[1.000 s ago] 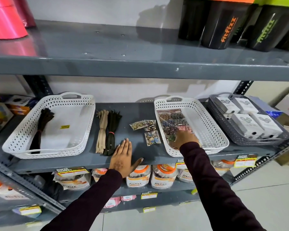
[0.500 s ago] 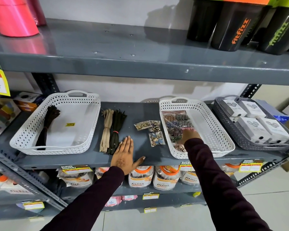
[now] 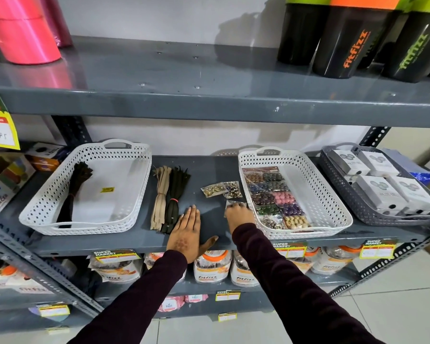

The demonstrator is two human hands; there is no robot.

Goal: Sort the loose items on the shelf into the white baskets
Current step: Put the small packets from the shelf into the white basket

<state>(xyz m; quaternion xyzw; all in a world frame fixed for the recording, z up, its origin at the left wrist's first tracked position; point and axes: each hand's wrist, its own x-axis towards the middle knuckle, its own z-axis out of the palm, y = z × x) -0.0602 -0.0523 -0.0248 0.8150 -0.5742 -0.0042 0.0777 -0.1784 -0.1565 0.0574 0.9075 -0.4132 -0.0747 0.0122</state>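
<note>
Two white baskets stand on the middle shelf. The left basket [image 3: 85, 227] holds one dark lace bundle [image 3: 72, 194]. The right basket [image 3: 333, 194] holds several packets of coloured buttons [image 3: 271, 194]. Between the baskets lie a beige lace bundle [image 3: 162, 194], a dark lace bundle [image 3: 175, 197] and two small button packets [image 3: 212, 189]. My left hand [image 3: 186, 229] rests flat on the shelf beside the dark bundle, fingers apart. My right hand [image 3: 238, 214] sits just left of the right basket, fingers curled onto a third small packet [image 3: 230, 203], which is mostly hidden.
A grey basket [image 3: 358, 207] with white boxes [image 3: 377, 189] stands at the right end of the shelf. Boxes crowd the left end. Black cups [image 3: 345, 45] and pink rolls [image 3: 23, 33] stand on the shelf above. Jars line the shelf below.
My right hand has come out of the right basket and moved left onto the loose packet on the shelf. My left hand has stayed flat on the shelf.
</note>
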